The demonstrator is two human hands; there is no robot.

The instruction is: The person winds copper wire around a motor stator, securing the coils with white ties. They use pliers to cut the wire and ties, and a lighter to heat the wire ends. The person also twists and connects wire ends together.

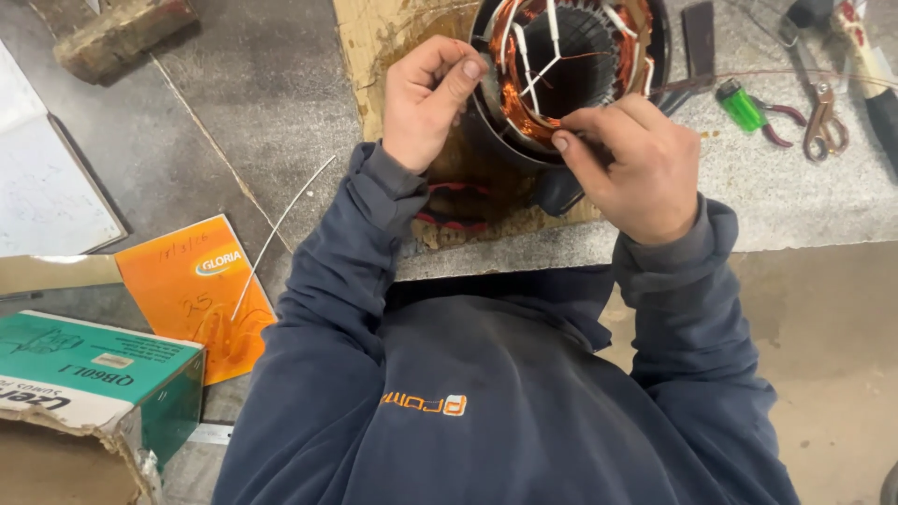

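Note:
A round black motor stator with copper windings and white insulation strips stands on a piece of cardboard at the bench edge. My left hand pinches a white strip at the stator's left rim between thumb and forefinger. At the near rim, my right hand has its fingers closed on the copper winding and thin wire. Both arms wear dark blue sleeves.
A green lighter, pliers and a red-handled tool lie at the right of the grey bench. An orange booklet, a green cardboard box, a thin white strip and a white sheet sit left.

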